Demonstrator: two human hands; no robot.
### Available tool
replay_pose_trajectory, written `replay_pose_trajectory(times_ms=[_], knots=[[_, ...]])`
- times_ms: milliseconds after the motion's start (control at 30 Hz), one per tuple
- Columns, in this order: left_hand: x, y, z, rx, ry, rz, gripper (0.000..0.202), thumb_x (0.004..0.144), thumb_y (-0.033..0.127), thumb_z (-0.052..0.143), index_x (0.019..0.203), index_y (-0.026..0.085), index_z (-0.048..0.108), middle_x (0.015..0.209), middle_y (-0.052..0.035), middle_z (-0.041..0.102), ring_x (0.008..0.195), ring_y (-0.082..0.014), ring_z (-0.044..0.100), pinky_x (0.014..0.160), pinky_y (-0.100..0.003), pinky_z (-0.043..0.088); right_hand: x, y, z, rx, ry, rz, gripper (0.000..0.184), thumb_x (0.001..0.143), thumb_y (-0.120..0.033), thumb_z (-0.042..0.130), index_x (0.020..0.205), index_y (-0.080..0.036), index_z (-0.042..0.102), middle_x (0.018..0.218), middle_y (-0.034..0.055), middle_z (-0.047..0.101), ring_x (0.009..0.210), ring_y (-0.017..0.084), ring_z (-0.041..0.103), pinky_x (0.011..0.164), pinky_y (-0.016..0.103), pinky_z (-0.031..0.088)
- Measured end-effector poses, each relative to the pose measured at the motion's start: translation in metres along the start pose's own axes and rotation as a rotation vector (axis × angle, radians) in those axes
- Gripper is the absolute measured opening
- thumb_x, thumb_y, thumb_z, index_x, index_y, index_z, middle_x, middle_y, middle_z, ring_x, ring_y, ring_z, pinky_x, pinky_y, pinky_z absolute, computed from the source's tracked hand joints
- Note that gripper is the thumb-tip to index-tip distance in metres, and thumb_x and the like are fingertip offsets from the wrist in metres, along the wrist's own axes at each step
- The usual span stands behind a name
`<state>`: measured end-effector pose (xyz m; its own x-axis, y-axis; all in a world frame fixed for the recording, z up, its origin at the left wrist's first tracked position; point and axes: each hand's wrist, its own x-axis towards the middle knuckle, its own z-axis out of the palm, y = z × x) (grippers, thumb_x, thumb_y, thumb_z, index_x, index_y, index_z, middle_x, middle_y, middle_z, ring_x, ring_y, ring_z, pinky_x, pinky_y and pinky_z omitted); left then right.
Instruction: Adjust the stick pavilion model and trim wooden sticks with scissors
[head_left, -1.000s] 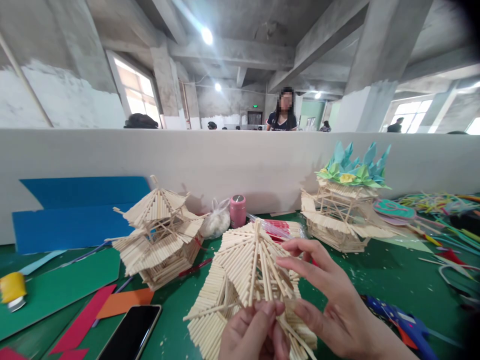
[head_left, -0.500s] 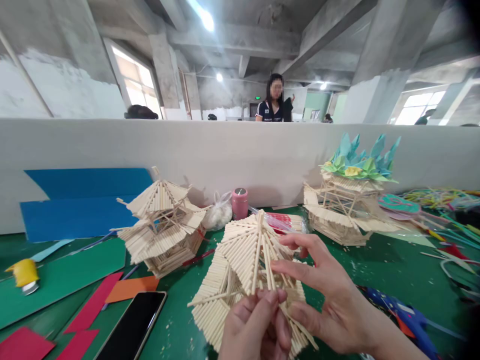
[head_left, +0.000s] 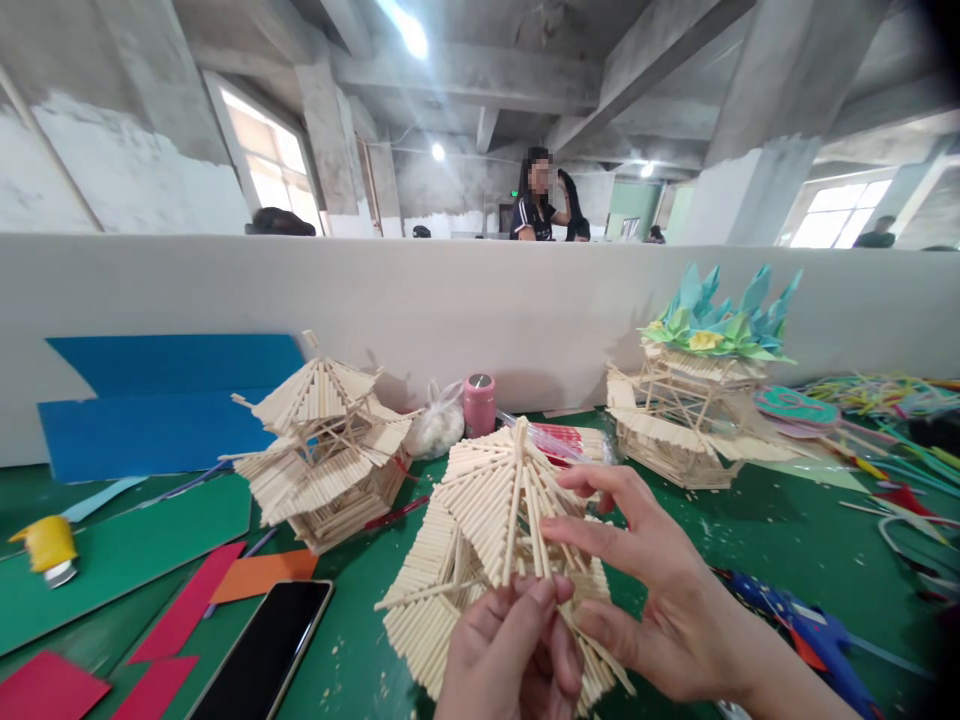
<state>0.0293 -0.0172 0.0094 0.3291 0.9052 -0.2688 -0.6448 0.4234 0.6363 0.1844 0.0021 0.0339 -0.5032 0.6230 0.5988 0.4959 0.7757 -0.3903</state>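
Note:
A pavilion model (head_left: 480, 500) built of pale wooden sticks stands in front of me, its pointed upper roof partly covered with sticks. My left hand (head_left: 510, 645) pinches the lower ends of the roof sticks at the near edge, thumb and fingers together. My right hand (head_left: 645, 580) is at the right side of the roof, its forefinger touching a stick and its thumb lower down near the lower roof. Its fingers are spread around that side rather than closed. My hands hide part of the model's near side.
Stick models stand at left (head_left: 322, 450) and right (head_left: 675, 410), the right one topped with folded-paper petals (head_left: 724, 315). Around lie a phone (head_left: 262, 650), a blue glue gun (head_left: 802, 630), a yellow-handled tool (head_left: 49, 548) and coloured card (head_left: 191, 600). Behind a white partition (head_left: 187, 290) is a person (head_left: 536, 205).
My hands and the pavilion model stay almost exactly in place. Beyond the partition, the person has turned and raised an arm.

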Motion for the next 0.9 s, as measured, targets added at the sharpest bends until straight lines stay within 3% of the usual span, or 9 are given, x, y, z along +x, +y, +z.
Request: replay_pose_trajectory(times_ms=[233,400,567,700,900], knots=[[-0.001,0.001,0.002,-0.018,-0.008,0.013,0.021,0.060,0.030,0.078,0.065,0.011,0.071,0.036,0.0009,0.056,0.031,-0.0031,0.043,0.034,-0.011,0.029,-0.001,-0.001,-0.003,-0.017,0.044,-0.005,0.047,0.081,-0.038,0.054,0.124,-0.024,0.044,0.127,0.0050,0.031,0.119,0.024,0.033,0.097,0.039,0.033],[-0.012,0.001,0.004,0.033,0.031,0.050,0.015,0.066,0.026,0.073,0.070,0.011,0.070,0.040,0.0014,0.057,0.032,-0.0018,0.040,0.037,-0.012,0.029,-0.019,0.001,-0.016,-0.054,0.277,0.109,0.039,0.083,-0.031,0.051,0.120,-0.022,0.051,0.123,0.0067,0.041,0.111,0.023,0.042,0.090,0.036,0.038],[-0.022,0.004,0.005,0.143,0.047,0.057,0.012,0.073,0.024,0.067,0.073,0.012,0.069,0.043,0.0025,0.056,0.037,-0.0026,0.041,0.044,-0.015,0.034,-0.062,0.008,-0.026,-0.094,0.467,0.306,0.030,0.085,-0.023,0.049,0.114,-0.027,0.056,0.116,0.0051,0.049,0.104,0.021,0.047,0.085,0.035,0.040],[-0.020,0.002,0.002,0.159,0.022,0.045,0.015,0.069,0.027,0.071,0.071,0.013,0.070,0.042,0.0027,0.057,0.036,-0.0019,0.042,0.041,-0.013,0.031,-0.093,0.010,-0.024,-0.167,0.476,0.473,0.025,0.087,-0.023,0.047,0.110,-0.028,0.057,0.115,0.0032,0.050,0.101,0.017,0.050,0.081,0.028,0.043],[-0.025,-0.010,-0.001,0.286,-0.007,-0.004,0.028,0.057,0.042,0.078,0.065,0.016,0.072,0.038,0.0016,0.058,0.031,-0.0016,0.041,0.036,-0.012,0.026,-0.129,0.012,-0.008,-0.283,0.379,0.646,0.025,0.088,-0.033,0.046,0.112,-0.030,0.053,0.112,0.0011,0.052,0.094,0.014,0.055,0.073,0.023,0.048]])
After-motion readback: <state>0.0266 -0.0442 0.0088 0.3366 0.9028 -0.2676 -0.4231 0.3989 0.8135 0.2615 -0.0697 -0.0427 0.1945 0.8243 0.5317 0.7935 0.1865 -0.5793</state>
